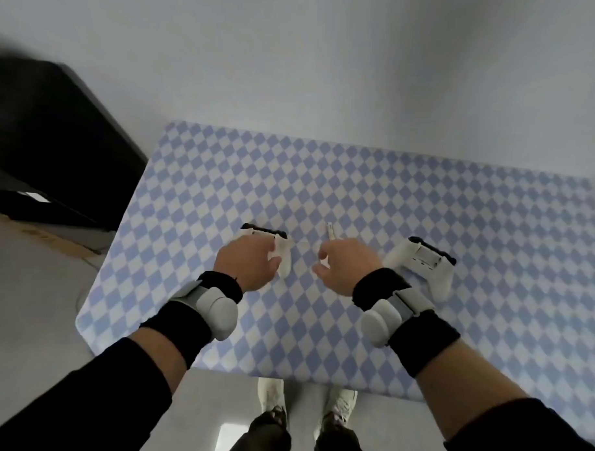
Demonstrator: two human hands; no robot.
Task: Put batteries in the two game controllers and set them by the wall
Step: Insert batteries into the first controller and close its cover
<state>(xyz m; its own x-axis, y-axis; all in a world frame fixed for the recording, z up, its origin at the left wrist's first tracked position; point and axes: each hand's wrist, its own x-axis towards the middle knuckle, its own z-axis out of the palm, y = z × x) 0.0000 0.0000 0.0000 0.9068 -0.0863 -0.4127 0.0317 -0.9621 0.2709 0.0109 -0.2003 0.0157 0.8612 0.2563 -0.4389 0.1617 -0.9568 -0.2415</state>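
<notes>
Two white game controllers lie on a blue-and-white checked table (358, 180). My left hand (246, 262) rests over the left controller (281, 255), fingers curled on its body; only its black top edge and one white grip show. The right controller (423, 263) lies back-up at the right, with an open battery bay, untouched. My right hand (347, 264) sits between the two controllers, fingers pinched on a small white battery (330, 231) that sticks up beyond the fingertips. The view is blurred.
The grey-white wall (328, 74) rises behind the table's far edge. A black cabinet (56, 142) stands at the left beside the table. My feet (303, 404) show below the table's near edge on a grey floor.
</notes>
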